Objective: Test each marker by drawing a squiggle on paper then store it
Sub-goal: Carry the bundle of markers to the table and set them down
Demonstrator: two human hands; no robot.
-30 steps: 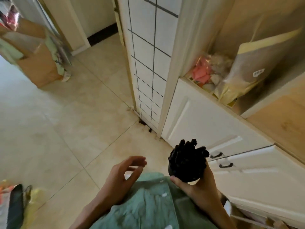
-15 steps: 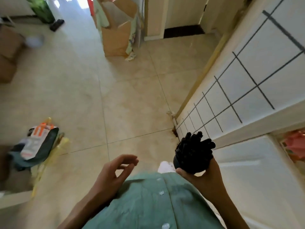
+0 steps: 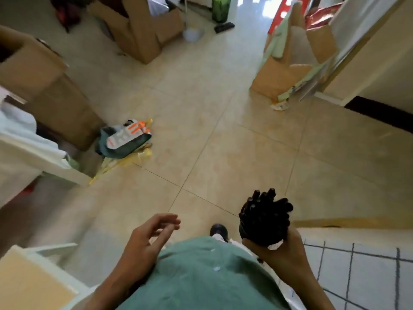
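1. Since the earlier frames the view has swung away from the white cabinet doors to the open tiled floor (image 3: 223, 135); the bundle of black markers (image 3: 264, 217) sits in the same grip, and the left hand has kept its loose pose.
2. Markers: a tight bunch, ends pointing up and away, held at lower right of the view in front of the green shirt (image 3: 201, 276).
3. Right hand (image 3: 283, 249): fingers curled round the lower part of the bundle, gripping it. A small white patch shows at the base of the bundle; what it is cannot be told.
4. Left hand (image 3: 147, 240): fingers relaxed, slightly bent and spread, holding nothing, clear of the markers.
5. Open room: a broad stretch of bare tile lies ahead of both hands. A dark shoe (image 3: 218, 229) shows just beyond the shirt hem.
6. Edges: a white wall with dark grid lines (image 3: 362, 271) at lower right; a pale wood tabletop corner (image 3: 29, 285) at lower left; a white furniture edge (image 3: 26, 157) at left.
7. Writing: none readable. A flat packet with orange marks (image 3: 127, 136) lies on the floor at left atop dark and yellow items; its print is blurred.
8. Containers: cardboard boxes stand at left (image 3: 44, 86), top centre (image 3: 143, 34) and right (image 3: 288, 70), the last with pale green sheets leaning in it. Other contents cannot be made out. A green bottle-like object (image 3: 220, 7) stands far back.
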